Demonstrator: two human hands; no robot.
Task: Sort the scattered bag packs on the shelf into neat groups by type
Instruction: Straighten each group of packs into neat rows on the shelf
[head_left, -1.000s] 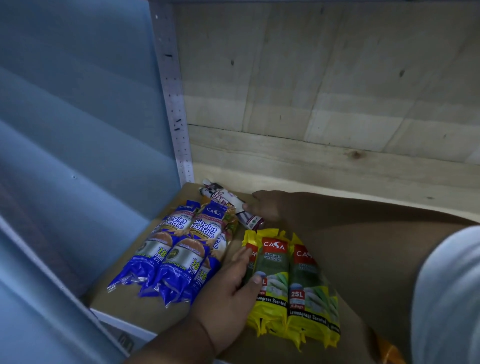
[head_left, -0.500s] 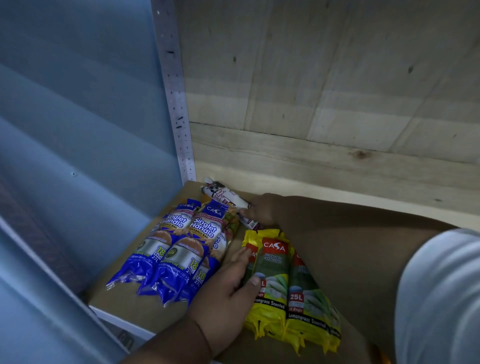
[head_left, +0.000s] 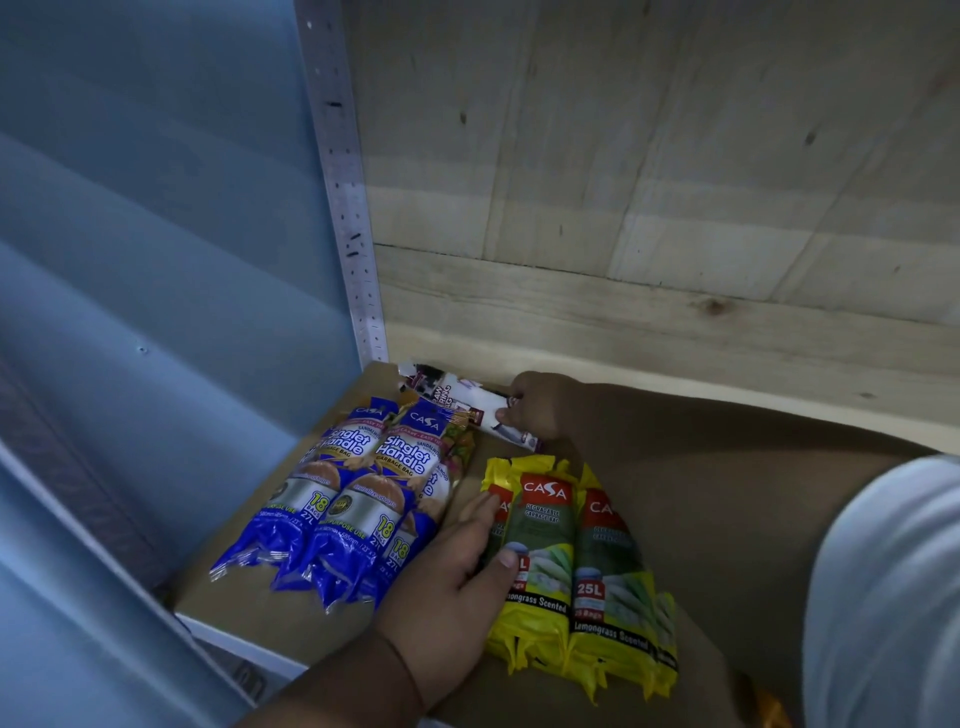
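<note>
Glossy plastic film wraps every pack on the shelf (head_left: 249, 597), a flat tan board with a pale front edge. At the back lies a white pack (head_left: 457, 402), a slim crinkled sleeve with dark printing, angled across the rear corner; the right hand (head_left: 537, 410) pinches its near end between thumb and curled fingers. Just in front on the left sit the blue packs (head_left: 353, 499), three shiny elongated sleeves side by side with gathered, crimped lower ends, overlapping slightly at their edges. To their right lie the yellow packs (head_left: 576, 561), flat oblong sleeves with red label panels and ruffled sealed ends, bunched close together. The left hand (head_left: 457, 571) rests between the two groups, fingers fairly straight along the leftmost yellow pack and thumb laid over its face, holding it lightly. Behind the shelf rises a rough, pale wooden back panel (head_left: 649, 182) with knots and board seams. A perforated metal upright (head_left: 343, 182) stands at the left rear corner, beside a smooth blue ribbed wall (head_left: 130, 260).
</note>
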